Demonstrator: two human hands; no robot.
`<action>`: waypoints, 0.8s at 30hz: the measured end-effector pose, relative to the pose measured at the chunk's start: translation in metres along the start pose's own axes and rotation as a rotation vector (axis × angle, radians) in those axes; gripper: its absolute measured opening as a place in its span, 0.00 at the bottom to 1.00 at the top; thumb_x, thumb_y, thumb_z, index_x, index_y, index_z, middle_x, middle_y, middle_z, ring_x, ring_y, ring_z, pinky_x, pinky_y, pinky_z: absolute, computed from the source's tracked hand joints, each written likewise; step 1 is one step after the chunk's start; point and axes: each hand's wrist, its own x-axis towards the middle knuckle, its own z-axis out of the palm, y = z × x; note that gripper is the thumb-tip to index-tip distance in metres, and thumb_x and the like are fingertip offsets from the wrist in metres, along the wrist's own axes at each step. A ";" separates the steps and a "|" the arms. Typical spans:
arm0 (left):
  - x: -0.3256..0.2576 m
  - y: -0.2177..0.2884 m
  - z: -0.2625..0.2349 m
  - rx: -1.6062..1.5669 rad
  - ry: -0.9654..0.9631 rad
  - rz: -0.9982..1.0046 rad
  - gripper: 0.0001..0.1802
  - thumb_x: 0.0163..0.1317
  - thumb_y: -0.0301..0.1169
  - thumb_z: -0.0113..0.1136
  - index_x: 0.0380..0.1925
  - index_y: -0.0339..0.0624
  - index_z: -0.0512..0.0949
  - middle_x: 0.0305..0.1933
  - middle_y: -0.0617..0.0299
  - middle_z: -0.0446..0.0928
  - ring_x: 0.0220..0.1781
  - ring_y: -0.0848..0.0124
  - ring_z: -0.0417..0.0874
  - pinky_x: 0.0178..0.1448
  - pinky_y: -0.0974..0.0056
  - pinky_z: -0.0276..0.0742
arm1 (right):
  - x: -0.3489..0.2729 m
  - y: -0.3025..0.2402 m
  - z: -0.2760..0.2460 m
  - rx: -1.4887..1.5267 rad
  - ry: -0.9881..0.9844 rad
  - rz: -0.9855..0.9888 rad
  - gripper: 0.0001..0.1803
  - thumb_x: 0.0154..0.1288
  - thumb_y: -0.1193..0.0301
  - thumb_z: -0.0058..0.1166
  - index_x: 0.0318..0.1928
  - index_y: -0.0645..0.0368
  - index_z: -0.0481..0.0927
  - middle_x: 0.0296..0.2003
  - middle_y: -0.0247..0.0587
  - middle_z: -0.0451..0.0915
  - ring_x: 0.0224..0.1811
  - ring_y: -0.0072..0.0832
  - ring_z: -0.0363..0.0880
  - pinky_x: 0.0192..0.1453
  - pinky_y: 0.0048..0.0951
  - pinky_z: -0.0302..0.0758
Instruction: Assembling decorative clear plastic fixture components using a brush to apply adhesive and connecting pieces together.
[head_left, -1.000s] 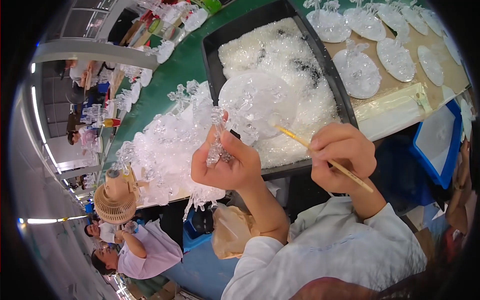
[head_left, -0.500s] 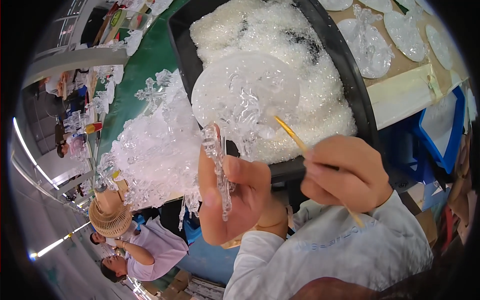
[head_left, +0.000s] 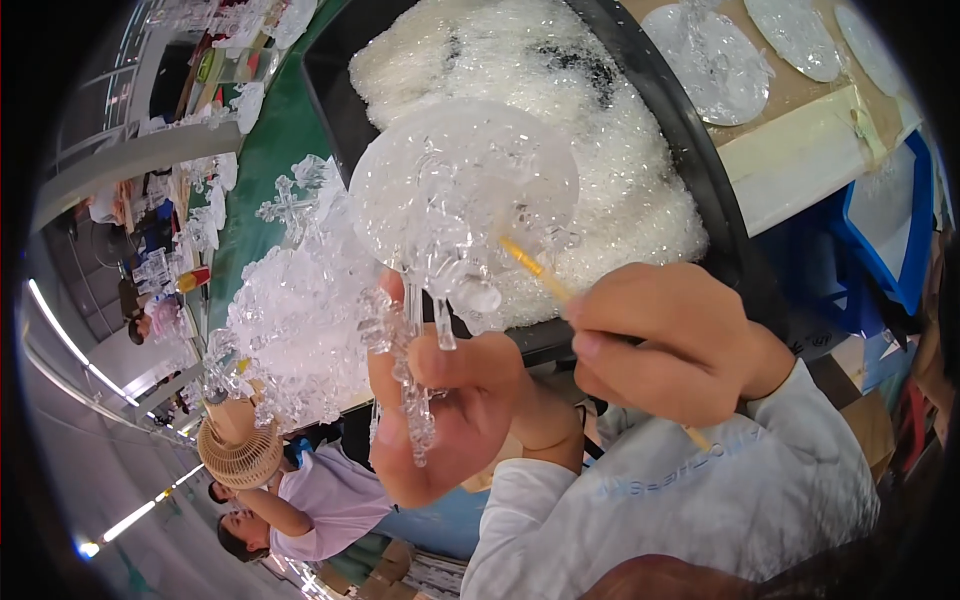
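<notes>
My left hand [head_left: 470, 435] is closed, palm up, on a clear plastic cross-like piece [head_left: 418, 425] pinched between thumb and fingers. Just above those fingertips is a round, frosted clear disc [head_left: 385, 205] with clear moulded figures on its face; whether the fingers grip it too is hidden. My right hand [head_left: 670, 345] pinches a thin paintbrush [head_left: 535, 268] with a yellowish handle. The brush's pale tip is at the disc's face, beside the figures; I cannot tell whether it touches.
Beneath the disc is a black tray [head_left: 690, 115] of glittery clear flakes [head_left: 640, 210]. A heap of clear plastic pieces [head_left: 285, 335] lies on the green table at left. Finished-looking clear discs [head_left: 705, 70] lie at upper right, above a blue bin [head_left: 915, 215]. Another person [head_left: 330, 500] sits beyond a fan [head_left: 240, 450].
My left hand, the clear piece and the disc have shifted left. My right hand has moved left with the brush, whose tip has come further across the disc.
</notes>
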 end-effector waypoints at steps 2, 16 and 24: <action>0.000 0.000 0.000 0.025 0.012 0.004 0.20 0.68 0.24 0.51 0.50 0.33 0.51 0.31 0.34 0.75 0.23 0.52 0.83 0.25 0.62 0.84 | 0.000 0.000 0.002 0.091 -0.091 0.033 0.19 0.42 0.84 0.67 0.38 0.71 0.75 0.34 0.59 0.78 0.24 0.39 0.80 0.24 0.33 0.79; 0.000 0.000 0.001 0.161 0.134 -0.057 0.21 0.69 0.31 0.55 0.47 0.29 0.56 0.24 0.51 0.72 0.18 0.70 0.77 0.20 0.73 0.69 | -0.003 0.003 -0.003 0.230 0.145 0.020 0.11 0.44 0.82 0.63 0.31 0.66 0.76 0.29 0.48 0.77 0.24 0.34 0.79 0.24 0.27 0.77; -0.004 -0.004 -0.006 0.152 0.190 -0.118 0.20 0.71 0.32 0.50 0.44 0.24 0.54 0.29 0.44 0.71 0.22 0.59 0.81 0.25 0.61 0.79 | -0.002 -0.002 -0.008 0.251 0.191 0.216 0.12 0.44 0.85 0.54 0.33 0.61 0.75 0.32 0.50 0.78 0.22 0.27 0.76 0.24 0.22 0.73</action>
